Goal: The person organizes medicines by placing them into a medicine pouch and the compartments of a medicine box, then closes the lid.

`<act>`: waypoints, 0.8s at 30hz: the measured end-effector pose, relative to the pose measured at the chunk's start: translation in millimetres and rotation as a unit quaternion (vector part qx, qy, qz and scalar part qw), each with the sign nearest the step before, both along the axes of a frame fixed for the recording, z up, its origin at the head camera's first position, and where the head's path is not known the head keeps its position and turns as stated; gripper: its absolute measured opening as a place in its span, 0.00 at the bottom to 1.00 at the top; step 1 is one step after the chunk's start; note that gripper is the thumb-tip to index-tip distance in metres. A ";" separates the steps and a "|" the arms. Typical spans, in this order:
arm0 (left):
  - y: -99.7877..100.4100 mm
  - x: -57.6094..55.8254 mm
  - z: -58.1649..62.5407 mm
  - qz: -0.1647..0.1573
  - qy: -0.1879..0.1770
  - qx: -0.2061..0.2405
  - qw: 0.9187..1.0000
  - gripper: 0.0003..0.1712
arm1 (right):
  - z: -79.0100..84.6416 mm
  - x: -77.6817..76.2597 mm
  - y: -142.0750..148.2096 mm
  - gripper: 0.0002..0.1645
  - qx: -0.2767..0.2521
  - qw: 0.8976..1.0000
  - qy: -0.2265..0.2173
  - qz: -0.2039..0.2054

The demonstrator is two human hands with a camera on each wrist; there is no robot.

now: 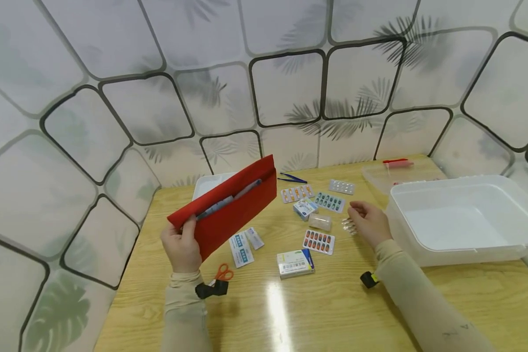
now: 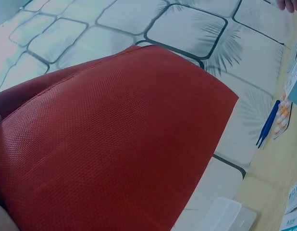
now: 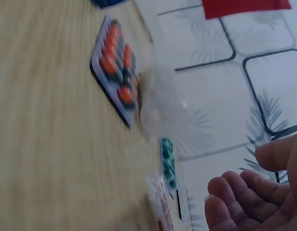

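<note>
Held up in the left hand (image 1: 182, 249) above the left part of the worktop (image 1: 246, 313): a long, flat red pouch (image 1: 235, 215), tilted, with the far end rising to the right. Deep, even red all over, straight-edged, with a folded lip along the top and a finely pebbled, slightly sheen-catching surface in the left wrist view. Gaping along the upper side, with pale bluish-grey contents (image 1: 215, 207) showing in the slot; too small to tell what kind. Gripped at the near left end, left thumb (image 1: 188, 229) at the slot, remaining fingers mostly hidden. Right hand (image 1: 371, 225) well apart from the pouch, just beside a clear strip (image 1: 348, 226) on the worktop; fingers (image 3: 228, 187) loosely curved, parted from the thumb, with hold of nothing. Below the pouch, white-and-blue packets (image 1: 242, 249) and orange-handled scissors (image 1: 224, 272); partly behind it, a white tray (image 1: 207, 183). Between the hands, a clear jar (image 1: 319, 222) lying on its side, a pack of red-and-dark capsules (image 1: 319, 242) and a white box (image 1: 296, 264). Right of the right hand, a large white bin (image 1: 449, 256).
</note>
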State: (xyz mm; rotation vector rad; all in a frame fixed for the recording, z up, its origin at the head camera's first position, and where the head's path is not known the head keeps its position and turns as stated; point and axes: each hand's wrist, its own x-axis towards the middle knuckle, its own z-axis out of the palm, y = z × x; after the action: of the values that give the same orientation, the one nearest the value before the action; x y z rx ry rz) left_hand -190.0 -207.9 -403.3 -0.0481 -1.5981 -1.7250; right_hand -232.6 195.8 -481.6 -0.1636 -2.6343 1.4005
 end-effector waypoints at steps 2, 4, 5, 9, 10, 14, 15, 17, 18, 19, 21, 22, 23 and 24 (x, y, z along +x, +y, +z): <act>-1.2 0.5 0.3 0.000 0.008 0.005 1.000 0.08 | 1.9 -12.4 0.3 0.25 0.044 0.999 -0.014 0.008; -1.7 1.4 1.7 0.000 0.014 0.007 1.000 0.08 | 5.1 -25.9 0.0 0.26 0.087 0.995 -0.037 0.023; -1.8 1.9 2.3 -0.001 0.017 0.010 1.000 0.08 | 6.8 -32.7 -0.3 0.27 0.113 0.992 -0.051 0.032; -0.8 3.6 4.4 -0.009 0.018 0.014 1.000 0.08 | 12.2 -55.5 -2.3 0.31 0.203 0.970 -0.111 0.069; -0.4 3.8 4.9 -0.010 0.018 0.013 1.000 0.09 | 12.4 -60.4 -2.7 0.32 0.219 0.965 -0.125 0.077; 0.4 3.6 5.6 -0.017 0.021 0.007 1.000 0.08 | 9.7 -74.6 -4.5 0.36 0.241 0.950 -0.170 0.098; 0.5 3.3 5.7 -0.019 0.023 0.003 1.000 0.08 | 7.7 -77.3 -4.4 0.37 0.247 0.948 -0.175 0.101; 0.8 2.7 5.4 -0.021 0.021 -0.004 1.000 0.08 | 4.3 -81.3 -4.6 0.36 0.261 0.942 -0.181 0.107; 0.9 2.4 5.2 -0.022 0.019 -0.009 1.000 0.08 | 2.8 -82.6 -4.5 0.36 0.270 0.939 -0.182 0.109; 1.1 2.3 4.8 -0.023 0.017 -0.012 1.000 0.08 | 1.4 -83.7 -4.5 0.35 0.278 0.936 -0.183 0.111; 1.8 3.1 4.7 -0.024 0.014 -0.023 0.999 0.08 | 0.4 -84.0 -4.8 0.34 0.290 0.932 -0.185 0.113; 2.1 3.6 4.8 -0.024 0.013 -0.026 0.999 0.08 | 0.9 -83.3 -5.5 0.33 0.289 0.932 -0.188 0.112; 2.5 4.3 5.0 -0.025 0.013 -0.028 0.999 0.07 | 0.5 -83.4 -5.9 0.33 0.285 0.933 -0.192 0.111; 2.9 4.9 5.4 -0.028 0.014 -0.031 0.999 0.07 | 0.0 -83.5 -6.4 0.33 0.281 0.933 -0.194 0.110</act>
State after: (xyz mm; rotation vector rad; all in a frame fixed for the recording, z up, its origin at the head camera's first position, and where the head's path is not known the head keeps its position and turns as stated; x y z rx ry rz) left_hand -185.2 -204.9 -397.9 -0.1487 -1.6428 -1.7096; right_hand -316.0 189.4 -481.6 -0.0806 -3.3496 0.6430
